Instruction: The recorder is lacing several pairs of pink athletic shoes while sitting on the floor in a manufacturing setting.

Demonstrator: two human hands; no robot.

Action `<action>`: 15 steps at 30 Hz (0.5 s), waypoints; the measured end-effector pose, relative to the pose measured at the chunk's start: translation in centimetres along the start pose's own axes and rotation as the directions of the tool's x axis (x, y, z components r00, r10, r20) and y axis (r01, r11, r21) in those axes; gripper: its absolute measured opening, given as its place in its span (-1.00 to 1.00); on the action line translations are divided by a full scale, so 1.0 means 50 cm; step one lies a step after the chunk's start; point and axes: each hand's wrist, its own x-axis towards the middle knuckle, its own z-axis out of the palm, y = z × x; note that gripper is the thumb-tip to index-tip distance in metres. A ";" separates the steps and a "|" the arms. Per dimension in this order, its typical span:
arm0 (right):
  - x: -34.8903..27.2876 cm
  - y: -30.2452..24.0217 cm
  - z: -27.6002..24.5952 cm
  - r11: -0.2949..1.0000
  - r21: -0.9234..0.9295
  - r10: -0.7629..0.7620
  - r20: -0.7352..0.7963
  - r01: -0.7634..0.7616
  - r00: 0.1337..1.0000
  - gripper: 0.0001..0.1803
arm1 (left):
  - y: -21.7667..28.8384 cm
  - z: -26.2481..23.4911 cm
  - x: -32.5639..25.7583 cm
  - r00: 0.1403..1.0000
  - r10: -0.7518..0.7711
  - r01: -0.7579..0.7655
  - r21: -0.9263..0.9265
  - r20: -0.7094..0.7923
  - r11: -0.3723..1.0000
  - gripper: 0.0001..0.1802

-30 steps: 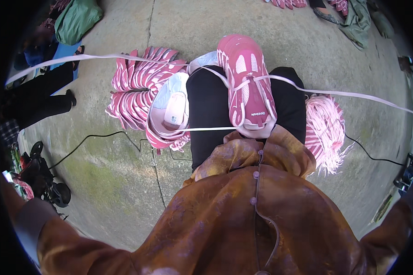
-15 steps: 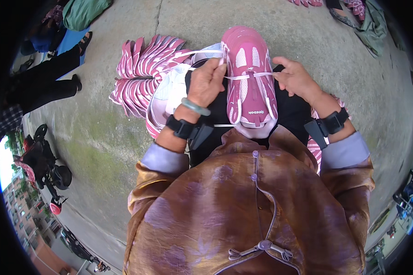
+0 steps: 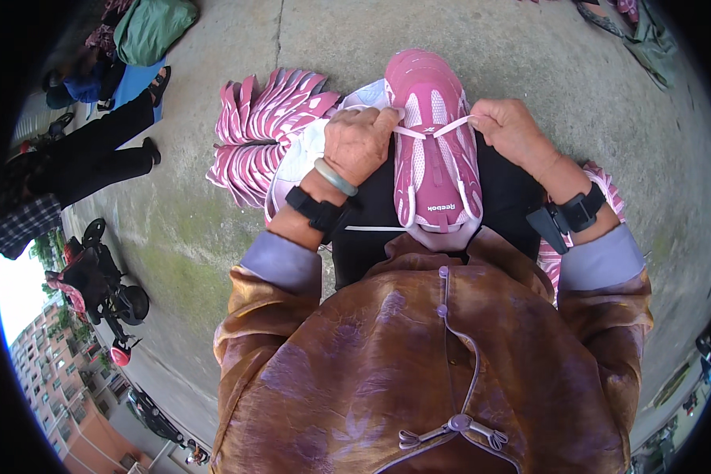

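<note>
I see both hands up at the pink mesh sports shoe (image 3: 437,150) with white trim, which lies on the black-clad lap with its toe pointing away from me. The left hand (image 3: 361,142) has its fingers pinched narrow on the white lace (image 3: 428,132) at the shoe's left side, and the right hand (image 3: 507,126) has its fingers closed on the lace's other end, so the lace runs taut across the upper between them. Half a second ago the hands were already on the shoe but lower on it, with the lace slacker; a full second ago no hands showed at all and the lace stretched out far to either side of the lap. I judge from this that the lacing is drawn in close and a crossing is being tightened near the toe end. The stack of pink striped shoe uppers (image 3: 265,126) sits on the concrete floor (image 3: 174,229) just left of the lap, unmoved, and a second pale shoe (image 3: 300,162) lies beside the left wrist.
</note>
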 end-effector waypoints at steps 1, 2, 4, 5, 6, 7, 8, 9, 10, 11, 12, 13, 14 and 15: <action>0.012 -0.001 -0.002 0.999 -0.026 0.021 0.009 -0.021 1.000 -0.83 | -0.001 -0.002 0.010 0.999 -0.012 0.010 0.047 0.048 0.999 -0.86; 0.024 0.001 -0.003 1.000 -0.023 0.016 0.010 -0.015 1.000 -0.83 | -0.008 0.007 0.016 0.999 -0.013 0.011 0.053 0.048 0.999 -0.86; 0.046 0.002 -0.004 0.981 -0.193 0.037 0.081 -0.021 0.996 -0.84 | -0.023 0.035 0.024 0.999 -0.009 0.008 0.021 0.048 1.000 -0.88; 0.050 0.007 0.006 0.962 -0.266 -0.044 0.055 0.058 0.998 -0.85 | -0.020 0.047 0.021 0.997 -0.046 0.045 0.022 0.066 0.999 -0.88; 0.054 0.007 0.008 0.962 -0.268 -0.049 0.052 0.061 0.997 -0.85 | -0.012 0.047 0.023 0.997 -0.044 0.042 0.026 0.063 0.999 -0.88; 0.057 0.007 0.008 0.953 -0.298 -0.037 0.076 0.058 0.996 -0.85 | -0.003 0.045 0.023 0.985 -0.153 0.154 -0.007 0.085 0.988 -0.87; 0.058 0.008 0.008 0.943 -0.328 -0.023 0.099 0.055 0.995 -0.85 | 0.003 0.043 0.023 0.959 -0.259 0.265 -0.039 0.111 0.964 -0.86; 0.059 0.008 0.006 0.942 -0.331 -0.026 0.093 0.056 0.995 -0.85 | 0.004 0.043 0.018 0.933 -0.331 0.344 -0.076 0.140 0.936 -0.86; 0.057 0.009 0.002 0.929 -0.360 -0.045 0.112 0.083 0.993 -0.88 | 0.004 0.042 0.013 0.936 -0.326 0.338 -0.077 0.136 0.938 -0.86; 0.056 0.011 -0.002 0.915 -0.389 -0.061 0.130 0.108 0.990 -0.90 | 0.003 0.042 0.007 0.921 -0.374 0.386 -0.124 0.110 0.914 -0.84; 0.056 0.003 -0.005 0.914 -0.391 -0.060 0.129 0.106 0.990 -0.90 | 0.007 0.037 0.002 0.900 -0.426 0.436 -0.171 0.090 0.884 -0.82; 0.059 -0.005 -0.012 0.976 -0.187 0.147 0.164 -0.115 0.975 -0.88 | 0.007 0.025 0.000 0.869 -0.489 0.489 -0.276 0.075 0.828 -0.85; 0.060 -0.011 -0.020 0.938 0.015 0.332 0.240 -0.346 0.912 -0.84 | 0.003 0.020 -0.010 0.870 -0.487 0.487 -0.279 0.075 0.827 -0.85; 0.053 -0.018 -0.038 0.963 0.058 0.241 0.249 -0.263 0.938 -0.77 | 0.001 0.007 -0.010 0.813 -0.582 0.533 -0.421 0.014 0.734 -0.86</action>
